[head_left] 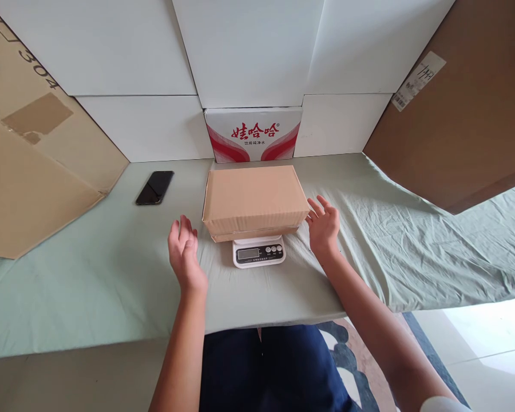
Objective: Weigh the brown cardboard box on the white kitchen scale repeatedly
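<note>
Left hand (186,252), right hand (324,224) spread (empty)

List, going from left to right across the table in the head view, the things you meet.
Phone → left hand → cardboard box on the scale → right hand.
</note>
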{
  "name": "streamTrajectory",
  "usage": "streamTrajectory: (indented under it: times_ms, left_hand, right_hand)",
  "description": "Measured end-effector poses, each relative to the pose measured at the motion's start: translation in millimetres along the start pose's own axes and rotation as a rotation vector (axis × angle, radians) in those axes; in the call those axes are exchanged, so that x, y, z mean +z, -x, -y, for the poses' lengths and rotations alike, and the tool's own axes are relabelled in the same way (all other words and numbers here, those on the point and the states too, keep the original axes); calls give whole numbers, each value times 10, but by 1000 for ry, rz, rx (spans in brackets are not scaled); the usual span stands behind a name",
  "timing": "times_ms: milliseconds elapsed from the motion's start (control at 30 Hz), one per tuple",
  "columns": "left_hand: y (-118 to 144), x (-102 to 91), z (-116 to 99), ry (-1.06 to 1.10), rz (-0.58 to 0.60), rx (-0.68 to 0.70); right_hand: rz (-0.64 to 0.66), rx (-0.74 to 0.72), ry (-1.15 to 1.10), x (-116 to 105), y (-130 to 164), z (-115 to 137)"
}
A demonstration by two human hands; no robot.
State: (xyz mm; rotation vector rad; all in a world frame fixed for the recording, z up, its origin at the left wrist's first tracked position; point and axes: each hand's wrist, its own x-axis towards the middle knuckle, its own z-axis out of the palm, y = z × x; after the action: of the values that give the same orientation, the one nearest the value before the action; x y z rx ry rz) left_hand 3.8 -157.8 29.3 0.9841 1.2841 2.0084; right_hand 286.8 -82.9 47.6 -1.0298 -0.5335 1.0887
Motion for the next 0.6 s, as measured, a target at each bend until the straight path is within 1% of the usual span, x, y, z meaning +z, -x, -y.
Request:
streamTrajectory:
  times_ms: [200, 267, 300, 367, 433, 500, 533, 600]
  left_hand:
    - [-10, -5, 6, -10, 8, 9]
    - [-12, -1, 6, -4, 15, 7]
    - [-8, 5, 3, -9, 30, 2]
    - [12, 21, -4, -39, 111, -15]
    - [47, 42, -18, -83, 244, -21]
    - [82, 68, -39, -96, 355, -3]
    - [93, 84, -55, -88, 387, 10]
    - [81, 130, -105, -61, 416, 22]
  right_hand:
    - [64, -47, 58, -93, -103, -82]
    - [102, -112, 107, -97, -77, -89]
    - [128, -171, 133, -85, -37, -85]
    - [217, -320, 188, -41, 94, -72]
    - [340, -441, 250, 17, 260, -70]
    - [437, -480, 306, 70, 405, -88]
    - [459, -481, 320, 94, 456, -100]
    - [458, -481, 327, 147, 500, -108]
